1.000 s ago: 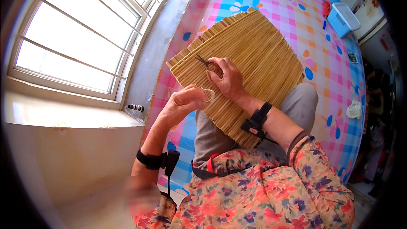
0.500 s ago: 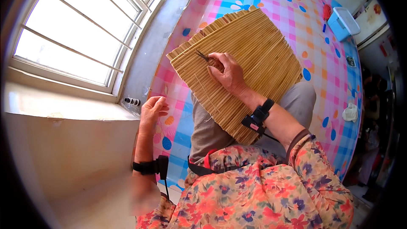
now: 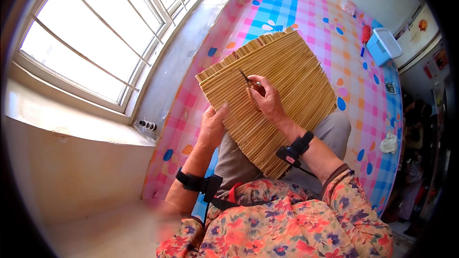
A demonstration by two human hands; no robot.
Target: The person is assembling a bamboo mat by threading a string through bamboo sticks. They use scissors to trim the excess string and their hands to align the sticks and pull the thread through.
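Reed mat (image 3: pixel 291 86), left grip (image 3: pixel 212 125) seemingly pinching edge, right grip (image 3: pixel 268 102) clamping scissors (image 3: pixel 244 75), sheet (image 3: pixel 356 79) beyond

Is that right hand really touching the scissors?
Touching. The head view shows the right hand wrapped around the scissors, with their pointed end sticking out.

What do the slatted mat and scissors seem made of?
Slatted mat: probably dried plant stalks, low sheen; thin, rounded, straw-coloured rods with uneven ends. Scissors: likely dull metal blades, dark, thin and pointed; brownish handles, partly hidden by the right hand, material unclear.
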